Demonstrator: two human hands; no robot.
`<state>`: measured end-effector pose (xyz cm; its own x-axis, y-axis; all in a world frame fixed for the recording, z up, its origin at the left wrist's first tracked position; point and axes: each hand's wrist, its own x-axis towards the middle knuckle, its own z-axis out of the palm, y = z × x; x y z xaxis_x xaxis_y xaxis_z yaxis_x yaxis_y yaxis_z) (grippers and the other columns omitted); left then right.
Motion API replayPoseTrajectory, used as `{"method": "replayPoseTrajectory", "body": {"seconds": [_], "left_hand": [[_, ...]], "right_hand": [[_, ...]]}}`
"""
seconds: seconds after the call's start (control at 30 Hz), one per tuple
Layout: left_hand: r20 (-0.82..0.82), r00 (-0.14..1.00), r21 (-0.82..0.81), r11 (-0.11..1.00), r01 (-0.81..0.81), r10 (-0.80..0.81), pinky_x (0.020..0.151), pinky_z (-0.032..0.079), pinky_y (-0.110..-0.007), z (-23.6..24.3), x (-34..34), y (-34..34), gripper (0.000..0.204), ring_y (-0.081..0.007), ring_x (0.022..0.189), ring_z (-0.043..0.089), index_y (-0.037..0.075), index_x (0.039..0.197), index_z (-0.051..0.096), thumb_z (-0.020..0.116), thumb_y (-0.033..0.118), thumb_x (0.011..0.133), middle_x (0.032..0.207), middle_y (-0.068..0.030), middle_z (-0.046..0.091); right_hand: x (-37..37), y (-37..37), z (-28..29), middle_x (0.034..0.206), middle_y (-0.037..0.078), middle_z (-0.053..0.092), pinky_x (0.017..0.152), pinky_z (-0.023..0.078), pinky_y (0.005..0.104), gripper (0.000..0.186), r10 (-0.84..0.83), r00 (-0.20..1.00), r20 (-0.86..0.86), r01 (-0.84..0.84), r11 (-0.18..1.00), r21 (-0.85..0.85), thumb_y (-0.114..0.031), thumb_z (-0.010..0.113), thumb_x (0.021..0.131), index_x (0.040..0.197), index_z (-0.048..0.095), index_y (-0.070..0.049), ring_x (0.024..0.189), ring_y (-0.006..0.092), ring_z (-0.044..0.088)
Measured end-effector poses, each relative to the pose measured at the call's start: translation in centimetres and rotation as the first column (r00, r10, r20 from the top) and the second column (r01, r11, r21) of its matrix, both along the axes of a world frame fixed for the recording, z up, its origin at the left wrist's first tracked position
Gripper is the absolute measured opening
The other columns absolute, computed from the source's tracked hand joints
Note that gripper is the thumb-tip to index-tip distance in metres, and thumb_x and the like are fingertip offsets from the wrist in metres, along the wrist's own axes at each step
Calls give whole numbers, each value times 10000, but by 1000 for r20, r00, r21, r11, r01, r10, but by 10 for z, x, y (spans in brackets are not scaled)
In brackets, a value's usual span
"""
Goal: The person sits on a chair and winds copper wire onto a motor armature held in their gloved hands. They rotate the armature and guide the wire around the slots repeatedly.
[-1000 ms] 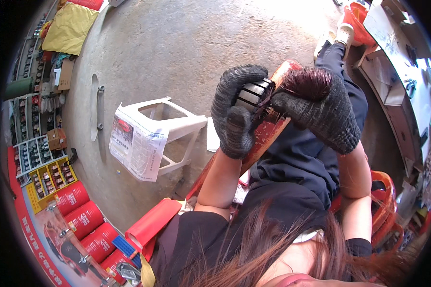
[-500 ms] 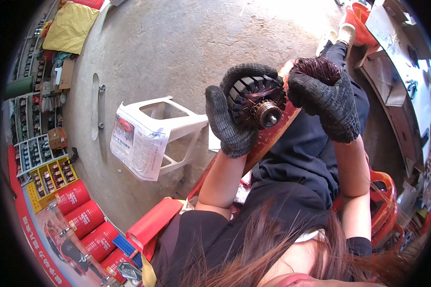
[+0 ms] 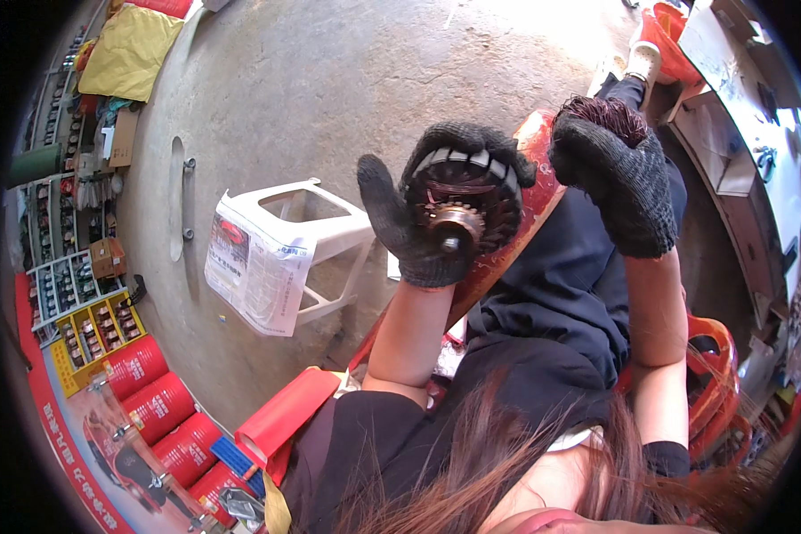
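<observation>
Both my hands wear dark grey knitted gloves. My left hand (image 3: 418,222) is wrapped around a motor armature (image 3: 458,191), fingers over its far side and thumb lifted off to the left. Its slotted dark core, dark red windings and copper commutator (image 3: 458,222) with a shaft tip face up toward me. My right hand (image 3: 616,182), to the right of the armature and apart from it, is closed on a bundle of thin dark red copper wire (image 3: 610,116). The tangled loops stick out above the fingers; the rest is hidden in the glove.
A worn orange-red beam (image 3: 498,267) runs diagonally beneath my hands. Left of it stands a white plastic stool (image 3: 338,227) with a printed sheet (image 3: 258,271). Red drums (image 3: 160,400) and parts trays (image 3: 102,329) line the left. A cluttered workbench (image 3: 748,116) stands at right.
The armature has shifted slightly left and turned in my left hand, and the left thumb has come away from it. My right hand with the wire has moved a little right, away from the armature.
</observation>
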<state>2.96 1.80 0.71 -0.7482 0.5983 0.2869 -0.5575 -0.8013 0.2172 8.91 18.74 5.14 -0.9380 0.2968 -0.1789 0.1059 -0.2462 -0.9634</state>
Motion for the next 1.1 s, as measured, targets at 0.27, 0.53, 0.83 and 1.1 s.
{"method": "replayPoseTrajectory", "body": {"seconds": [0.27,0.53,0.83,1.1], "left_hand": [[60,986,-8,988,154,-153,849,415,-521,1,-4,-5,786,-394,1011,520,-49,1219,492,412,644,856,1321,-290,412],[389,900,-8,976,216,-196,929,460,-501,-3,-4,-1,837,-426,1099,511,-138,1317,310,547,498,826,1317,-368,357],[456,880,-62,981,183,-135,895,501,-470,-11,-1,-6,643,-329,1075,575,18,1240,496,563,522,846,1190,-183,567],[490,869,-172,970,171,-67,729,565,-404,-3,-4,-5,741,-299,1010,611,57,1258,494,567,626,789,1173,-146,585]], "right_hand": [[-13,7,-25,760,56,639,628,469,231,221,-71,995,-70,58,982,-177,-204,622,865,945,647,1,687,124,606],[-23,19,-30,863,60,619,655,488,245,143,77,965,-250,-33,984,174,-56,614,856,974,604,24,760,138,595],[-48,19,-24,965,82,641,726,534,286,224,72,895,-439,-243,906,-348,-147,556,912,1091,597,-20,862,175,640],[-46,12,-8,1027,102,635,823,522,289,283,69,873,-482,-329,814,-479,-99,510,929,1187,522,18,932,179,627]]}}
